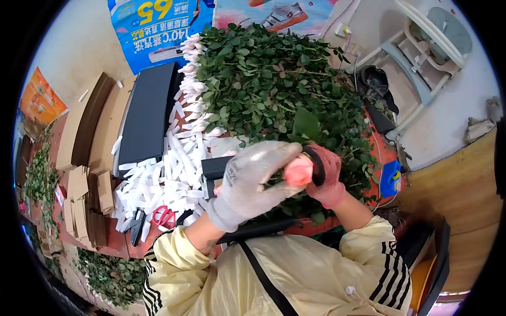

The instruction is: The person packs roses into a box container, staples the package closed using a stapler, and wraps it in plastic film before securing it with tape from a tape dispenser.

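A pink rose (298,171) faces me between my two gloved hands, its bloom towards the camera. My left hand (254,180), in a pale grey glove, curves around the bloom, thumb below and fingers above. Closed just behind the bloom is my right hand (328,176), in a reddish-pink glove; a dark band shows beside the flower, and I cannot tell if it belongs to the glove. The stem is mostly hidden. Beyond the hands lies a big pile of leafy rose stems (269,84), with white-wrapped heads (196,87) lined up along its left side.
Many white sleeves (158,184) lie heaped left of my hands, with red-handled scissors (164,216) at the near edge. Further left are a black board (148,113) and stacked cardboard (84,124). A blue box (390,179) sits at the right; a high chair (416,58) stands behind.
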`<state>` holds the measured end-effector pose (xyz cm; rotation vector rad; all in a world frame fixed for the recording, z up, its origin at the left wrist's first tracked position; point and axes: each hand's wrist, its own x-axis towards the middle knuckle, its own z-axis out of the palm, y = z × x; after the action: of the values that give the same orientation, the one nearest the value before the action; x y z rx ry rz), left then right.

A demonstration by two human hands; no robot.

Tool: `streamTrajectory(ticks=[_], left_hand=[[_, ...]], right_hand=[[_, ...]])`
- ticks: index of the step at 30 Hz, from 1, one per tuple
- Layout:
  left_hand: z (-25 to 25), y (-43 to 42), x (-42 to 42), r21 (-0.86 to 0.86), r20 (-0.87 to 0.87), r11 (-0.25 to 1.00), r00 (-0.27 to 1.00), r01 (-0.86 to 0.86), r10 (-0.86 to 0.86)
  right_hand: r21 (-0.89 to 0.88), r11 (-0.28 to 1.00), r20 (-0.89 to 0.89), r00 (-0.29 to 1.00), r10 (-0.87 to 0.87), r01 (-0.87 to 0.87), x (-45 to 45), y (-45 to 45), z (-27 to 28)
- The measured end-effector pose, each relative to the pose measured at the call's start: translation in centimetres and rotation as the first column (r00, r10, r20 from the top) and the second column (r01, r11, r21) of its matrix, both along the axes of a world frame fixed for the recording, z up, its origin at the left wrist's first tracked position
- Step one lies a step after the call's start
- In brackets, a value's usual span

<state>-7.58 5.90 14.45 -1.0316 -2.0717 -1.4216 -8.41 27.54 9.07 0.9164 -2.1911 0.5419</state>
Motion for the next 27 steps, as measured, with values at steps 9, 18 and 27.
streamTrajectory(ticks=[9,18,27], left_hand=[[-0.4,-0.4,0.6,-0.101,0.015,0.992,0.997,-0.074,0.076],[-12.4,-6.0,5.1,-0.594,0.251,0.794,0.907,-0.133,0.339],[-15.3,-3.9,5.6,-0.763,0.321,0.647,0.871,0.004,0.372]], right_hand=[[0.138,0.967,-0.199,0.963,-0.183,0.212,-2.1,4.9,3.8],[0.045,0.977,-0.215,0.957,-0.193,0.207,1.3,5.7,15.5],[0.759,0.642,0.195,0.979,-0.067,-0.107,-1.9,-8.5,-8.1]])
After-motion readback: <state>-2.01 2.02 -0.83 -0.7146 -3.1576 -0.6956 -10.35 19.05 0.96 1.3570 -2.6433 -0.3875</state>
